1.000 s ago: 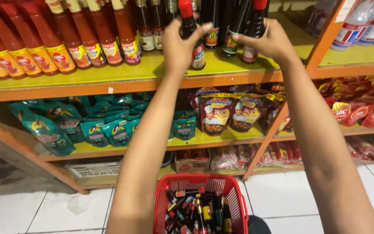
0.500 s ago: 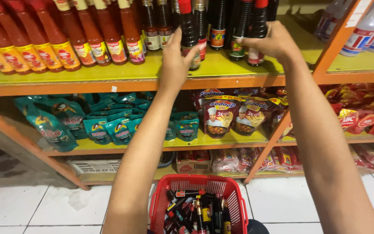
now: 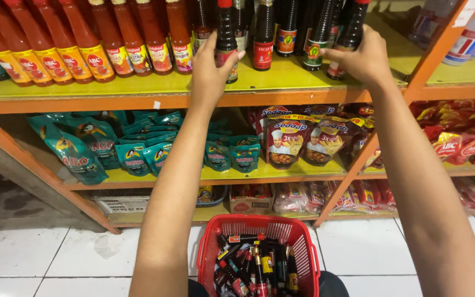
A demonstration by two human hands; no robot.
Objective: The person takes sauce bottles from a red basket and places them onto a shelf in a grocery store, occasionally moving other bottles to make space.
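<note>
My left hand (image 3: 211,69) is wrapped around a dark sauce bottle with a red cap (image 3: 226,38) that stands on the yellow top shelf (image 3: 138,85). To the right, my right hand (image 3: 361,55) grips another dark bottle (image 3: 350,33) in the same row, its base on the shelf. More dark bottles (image 3: 263,36) stand between the two hands. Below, between my arms, a red plastic basket (image 3: 303,242) on the floor holds several small dark bottles lying loose.
Orange-red chilli sauce bottles (image 3: 92,47) fill the shelf's left side. Teal pouches (image 3: 100,146) and dark red noodle packets (image 3: 298,140) lie on the middle shelf, red sachets (image 3: 457,137) in the right bay. Orange shelf uprights (image 3: 358,170) slant down to a white tiled floor (image 3: 39,258).
Both hands have moved their bottles further back and down onto the top shelf, among the row of dark bottles. The camera has tilted slightly; the basket stays put.
</note>
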